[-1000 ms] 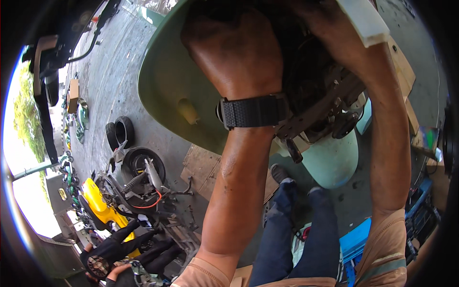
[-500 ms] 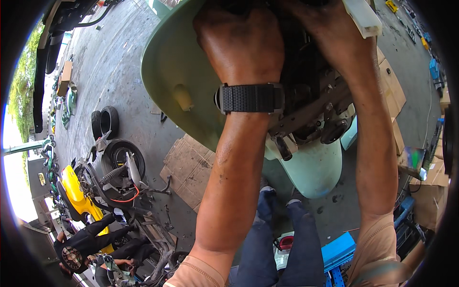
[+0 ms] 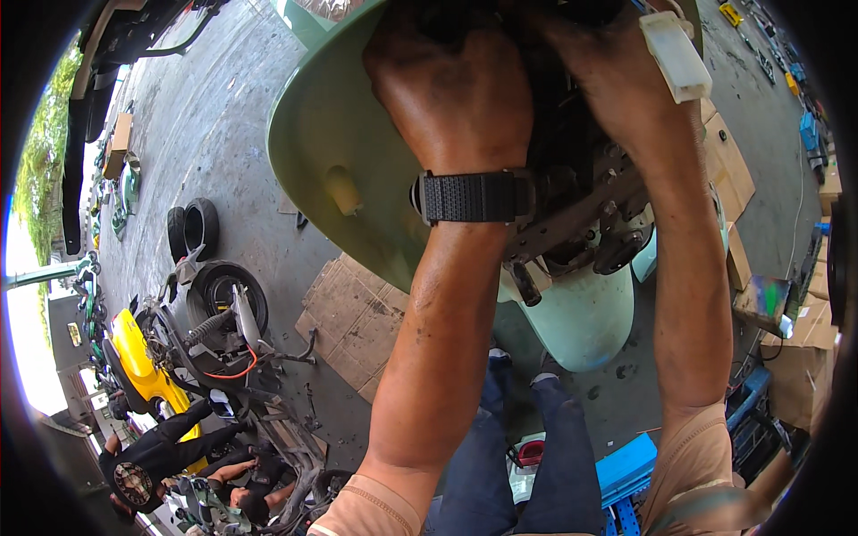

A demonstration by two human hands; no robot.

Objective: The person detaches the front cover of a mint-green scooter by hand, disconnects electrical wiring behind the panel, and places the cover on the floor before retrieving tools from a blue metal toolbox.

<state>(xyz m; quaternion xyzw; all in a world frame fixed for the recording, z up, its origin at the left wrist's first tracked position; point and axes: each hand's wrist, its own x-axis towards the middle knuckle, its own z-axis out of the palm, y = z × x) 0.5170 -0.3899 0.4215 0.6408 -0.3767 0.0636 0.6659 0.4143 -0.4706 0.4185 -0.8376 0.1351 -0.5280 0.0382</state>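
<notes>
Head view: green cover is curving leftward, nearer left hand than right hand.
Shadow is hiding the fingers; their grip I cannot tell.

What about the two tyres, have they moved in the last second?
No: the tyres keep the same place relative to the cardboard to their right; only the view shifted.
</notes>
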